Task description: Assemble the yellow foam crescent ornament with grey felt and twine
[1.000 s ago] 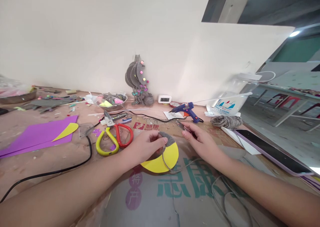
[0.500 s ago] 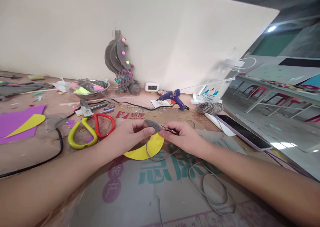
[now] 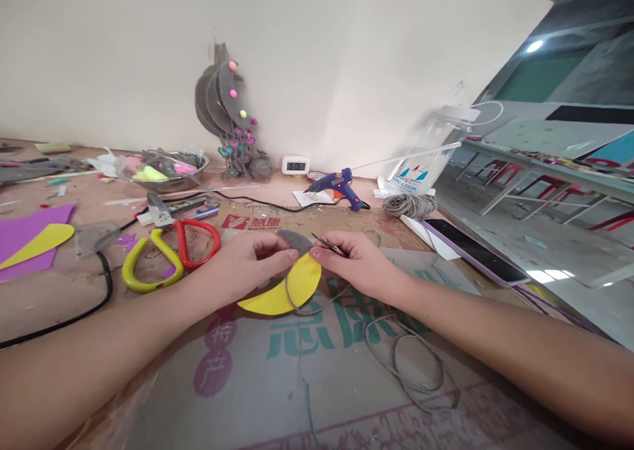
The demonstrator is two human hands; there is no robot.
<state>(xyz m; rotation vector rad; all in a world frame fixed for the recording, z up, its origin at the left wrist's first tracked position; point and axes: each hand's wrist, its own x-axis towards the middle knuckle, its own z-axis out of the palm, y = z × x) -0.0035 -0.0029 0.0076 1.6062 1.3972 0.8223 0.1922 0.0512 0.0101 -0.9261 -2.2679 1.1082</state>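
My left hand (image 3: 265, 260) pinches a yellow crescent-shaped cutout (image 3: 282, 295) near its upper end, where grey yarn (image 3: 296, 242) covers it in close turns. At the crescent's right edge, the thumb and fingers of my right hand (image 3: 352, 258) are closed. A slim dark pointed tool, which looks like tweezers (image 3: 327, 244), lies in that hand with its tip showing. A loose strand crosses the bare yellow part and runs right under my right hand. Slack loops of grey yarn (image 3: 421, 371) rest on the cardboard (image 3: 238, 390) below my right forearm.
Red-and-yellow-handled scissors (image 3: 152, 265) lie left. Behind are a blue glue gun (image 3: 339, 187), a white digital clock (image 3: 296, 166), a yarn coil (image 3: 410, 205), a plastic jug (image 3: 421, 162) and a phone (image 3: 475, 252). A decorated grey crescent ornament (image 3: 218, 100) leans on the white board.
The view has shifted slightly, so things sit a little farther left and up. Both hands keep their hold at the crescent's upper end; the tool's tip shows more clearly.
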